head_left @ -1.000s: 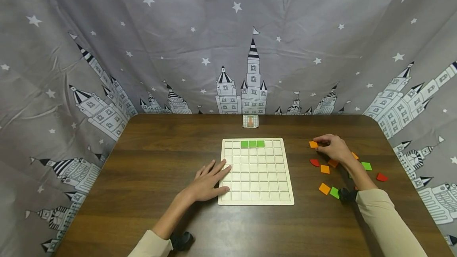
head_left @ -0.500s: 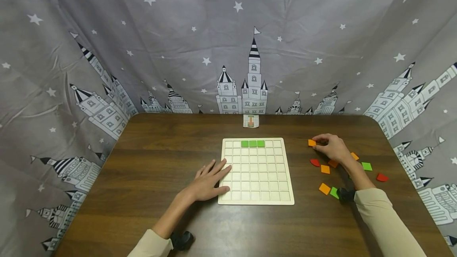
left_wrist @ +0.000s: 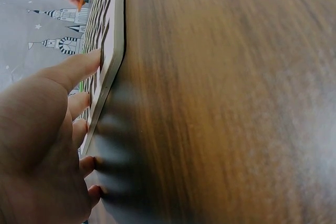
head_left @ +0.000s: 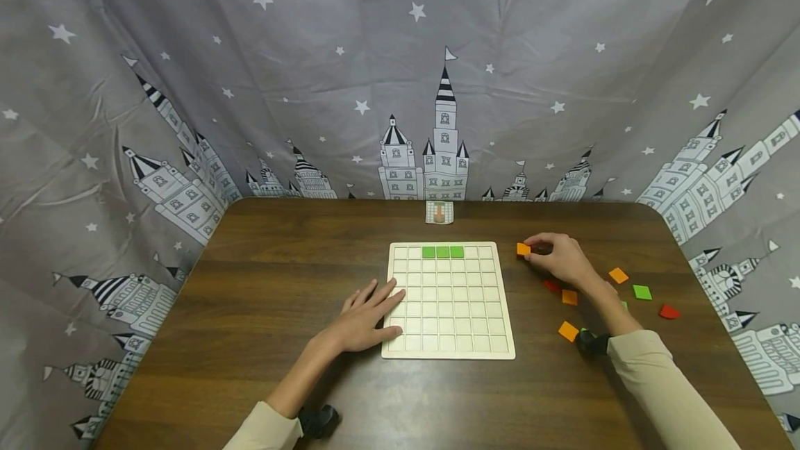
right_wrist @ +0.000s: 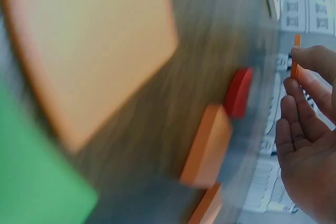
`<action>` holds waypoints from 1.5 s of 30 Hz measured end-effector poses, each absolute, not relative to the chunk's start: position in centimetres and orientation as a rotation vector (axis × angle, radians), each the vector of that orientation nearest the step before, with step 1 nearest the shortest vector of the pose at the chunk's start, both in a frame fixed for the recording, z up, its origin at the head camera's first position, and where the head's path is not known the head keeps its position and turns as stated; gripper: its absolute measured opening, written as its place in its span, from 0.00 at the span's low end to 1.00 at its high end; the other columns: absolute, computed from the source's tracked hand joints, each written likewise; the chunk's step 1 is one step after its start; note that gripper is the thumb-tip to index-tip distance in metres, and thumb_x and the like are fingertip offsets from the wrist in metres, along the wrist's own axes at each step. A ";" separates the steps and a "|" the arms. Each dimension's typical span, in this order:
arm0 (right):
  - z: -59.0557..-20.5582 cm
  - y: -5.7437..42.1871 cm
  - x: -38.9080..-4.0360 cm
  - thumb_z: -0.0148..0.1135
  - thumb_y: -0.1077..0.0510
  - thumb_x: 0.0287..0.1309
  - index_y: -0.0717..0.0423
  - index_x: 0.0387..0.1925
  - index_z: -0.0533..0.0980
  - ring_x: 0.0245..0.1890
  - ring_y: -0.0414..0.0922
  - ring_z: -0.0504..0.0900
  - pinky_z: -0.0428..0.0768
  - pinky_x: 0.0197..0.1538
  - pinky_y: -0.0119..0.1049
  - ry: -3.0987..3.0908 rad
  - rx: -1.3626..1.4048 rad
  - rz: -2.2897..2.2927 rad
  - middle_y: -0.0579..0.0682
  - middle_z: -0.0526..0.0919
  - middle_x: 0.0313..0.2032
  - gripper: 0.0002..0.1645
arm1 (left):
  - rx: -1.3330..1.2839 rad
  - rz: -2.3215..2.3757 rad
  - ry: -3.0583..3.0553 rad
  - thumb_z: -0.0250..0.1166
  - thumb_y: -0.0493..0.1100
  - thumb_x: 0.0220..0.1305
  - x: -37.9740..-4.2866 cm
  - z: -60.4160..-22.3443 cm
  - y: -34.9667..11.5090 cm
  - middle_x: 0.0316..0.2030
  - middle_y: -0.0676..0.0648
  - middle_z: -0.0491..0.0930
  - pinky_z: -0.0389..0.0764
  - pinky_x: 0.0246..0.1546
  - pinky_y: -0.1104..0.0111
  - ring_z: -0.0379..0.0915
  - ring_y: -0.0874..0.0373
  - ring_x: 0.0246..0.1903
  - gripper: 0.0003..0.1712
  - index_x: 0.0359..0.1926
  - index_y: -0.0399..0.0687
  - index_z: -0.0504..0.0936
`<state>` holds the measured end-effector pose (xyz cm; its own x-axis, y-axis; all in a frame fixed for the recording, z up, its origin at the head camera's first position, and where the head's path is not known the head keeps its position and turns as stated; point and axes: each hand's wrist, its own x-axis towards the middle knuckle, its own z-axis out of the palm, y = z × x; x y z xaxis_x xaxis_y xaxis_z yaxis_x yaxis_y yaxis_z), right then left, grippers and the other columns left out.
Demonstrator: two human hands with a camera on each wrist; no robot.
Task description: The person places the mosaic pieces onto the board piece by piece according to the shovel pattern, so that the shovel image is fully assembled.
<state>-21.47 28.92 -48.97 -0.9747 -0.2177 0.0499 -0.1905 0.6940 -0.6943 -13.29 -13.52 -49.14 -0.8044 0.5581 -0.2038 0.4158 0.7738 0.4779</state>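
Note:
A cream grid board [head_left: 456, 310] lies flat on the table, with a row of three green square tiles [head_left: 442, 252] in its top row. My left hand [head_left: 362, 323] rests with spread fingers on the board's left side; in the left wrist view the thumb [left_wrist: 79, 69] touches its edge. Between thumb and forefinger my right hand [head_left: 562, 259] pinches an orange square tile [head_left: 523, 249], just right of the board's upper right corner. The right wrist view shows this orange tile [right_wrist: 297, 56] edge-on, held above the table.
Loose tiles lie on the right: orange ones [head_left: 568, 331], a green one [head_left: 642, 292] and red pieces [head_left: 669, 312], some partly hidden by the right arm. A small printed card [head_left: 439, 212] is at the table's back edge, before a grey castle curtain [head_left: 337, 89].
My right hand has moved left toward the board with the orange tile pinched in it, uncovering more of the loose tiles. The left hand and the board have stayed still.

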 end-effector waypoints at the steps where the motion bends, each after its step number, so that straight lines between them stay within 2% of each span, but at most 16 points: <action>1: -48.9 28.6 -21.4 0.68 0.60 0.61 0.64 0.51 0.82 0.50 0.59 0.81 0.76 0.53 0.56 2.850 -0.358 -1.173 0.63 0.84 0.49 0.18 | 0.746 0.595 2.631 0.59 0.57 0.72 -13.3 -49.1 -13.5 0.77 0.44 0.50 0.42 0.67 0.36 0.37 0.37 0.75 0.39 0.78 0.51 0.59; 11: -48.0 24.0 -21.2 0.69 0.60 0.60 0.62 0.51 0.82 0.52 0.58 0.82 0.78 0.52 0.55 2.786 -0.454 -1.200 0.61 0.83 0.51 0.18 | 0.735 0.588 2.633 0.58 0.59 0.72 -13.1 -49.4 -13.7 0.77 0.44 0.50 0.42 0.67 0.36 0.37 0.38 0.75 0.39 0.78 0.52 0.59; 15: -48.1 22.2 -21.2 0.68 0.62 0.59 0.62 0.49 0.83 0.47 0.55 0.82 0.79 0.50 0.51 2.762 -0.503 -1.221 0.58 0.85 0.47 0.16 | 0.734 0.593 2.632 0.58 0.59 0.72 -13.1 -49.4 -13.7 0.77 0.44 0.50 0.42 0.67 0.36 0.37 0.38 0.75 0.40 0.78 0.52 0.59; 20: -48.4 20.2 -21.6 0.67 0.62 0.58 0.62 0.48 0.84 0.42 0.51 0.79 0.77 0.45 0.46 2.729 -0.540 -1.260 0.54 0.86 0.44 0.15 | 0.737 0.593 2.633 0.58 0.58 0.72 -13.1 -49.4 -13.7 0.77 0.44 0.50 0.42 0.67 0.36 0.36 0.38 0.75 0.39 0.78 0.52 0.59; 30: -49.2 16.9 -22.2 0.69 0.62 0.53 0.61 0.47 0.85 0.41 0.49 0.82 0.79 0.45 0.45 2.721 -0.526 -1.242 0.55 0.86 0.45 0.17 | 0.748 0.575 2.631 0.57 0.59 0.72 -13.2 -49.2 -13.7 0.78 0.45 0.48 0.42 0.67 0.36 0.36 0.38 0.75 0.40 0.78 0.52 0.58; 34: -49.4 16.0 -22.3 0.69 0.62 0.53 0.61 0.47 0.85 0.45 0.50 0.83 0.79 0.48 0.45 2.737 -0.529 -1.177 0.55 0.86 0.45 0.18 | 0.749 0.571 2.632 0.57 0.59 0.72 -13.3 -49.2 -13.7 0.78 0.45 0.48 0.42 0.67 0.36 0.36 0.38 0.76 0.40 0.78 0.53 0.58; 45: -49.6 15.0 -22.1 0.69 0.64 0.53 0.61 0.46 0.86 0.45 0.49 0.81 0.79 0.48 0.45 2.741 -0.537 -1.136 0.54 0.86 0.45 0.16 | 0.751 0.572 2.632 0.57 0.59 0.72 -13.3 -49.2 -13.6 0.78 0.45 0.49 0.42 0.67 0.37 0.36 0.38 0.76 0.40 0.78 0.53 0.58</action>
